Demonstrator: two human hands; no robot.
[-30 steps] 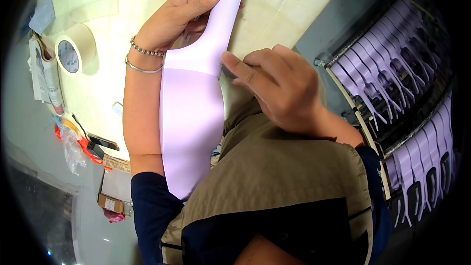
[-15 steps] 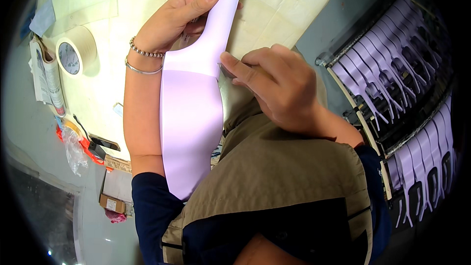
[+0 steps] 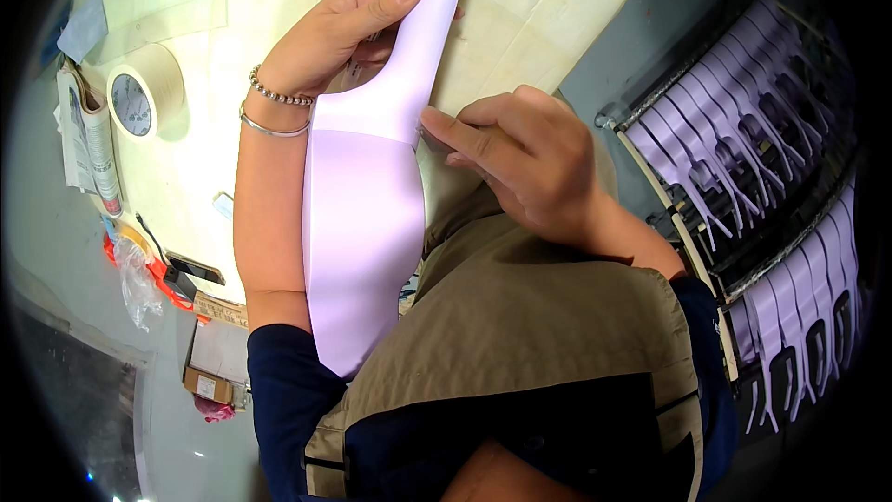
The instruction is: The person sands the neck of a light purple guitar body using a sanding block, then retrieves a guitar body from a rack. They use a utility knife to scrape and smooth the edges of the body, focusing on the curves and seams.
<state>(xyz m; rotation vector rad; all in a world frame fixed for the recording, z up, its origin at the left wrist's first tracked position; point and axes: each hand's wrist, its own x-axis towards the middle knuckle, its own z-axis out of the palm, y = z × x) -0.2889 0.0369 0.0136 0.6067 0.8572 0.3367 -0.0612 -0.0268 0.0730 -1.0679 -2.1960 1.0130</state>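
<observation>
My left hand [image 3: 348, 33] is wrapped round the narrow upper neck of a lilac plastic part [image 3: 362, 223], thumb on its near face, other fingers behind. The part is smooth and long, with a broad lower body reaching down beside my left forearm to the apron, and a seam line across its middle. My right hand [image 3: 534, 158] is closed in a pinch at the part's right edge, close to that seam. The index finger lies against the edge; whatever is between the fingertips is hidden.
A pale padded worktable [image 3: 209, 158] bears a roll of white tape [image 3: 149, 93], a rolled newspaper [image 3: 98, 135] and a dark phone [image 3: 195, 268]. To the right, racks hold rows of similar lilac parts [image 3: 715, 112]. A crumpled plastic bag [image 3: 139, 288] lies at the table's left edge.
The lilac part and my left hand have shifted very slightly to the right. My right hand stays at the edge, its fingertips a little lower.
</observation>
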